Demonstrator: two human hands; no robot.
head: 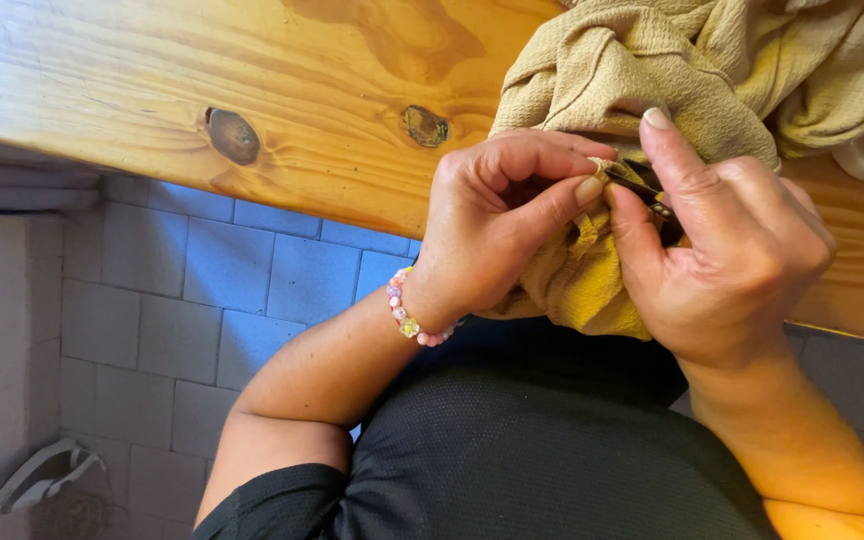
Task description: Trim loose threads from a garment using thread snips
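Head view: I'm pinching a fold of the mustard cloth point(592, 285) with my left hand point(497, 225), thumb and forefinger pressed together, while my right hand point(727, 255) fingers are gripping a small dark tool point(642, 190) right at that pinch. Mid-stitch work, I judge; next needs the tool tip easing under the fabric between my fingertips.

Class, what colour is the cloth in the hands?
Mustard yellow cloth, seen best in the head view.
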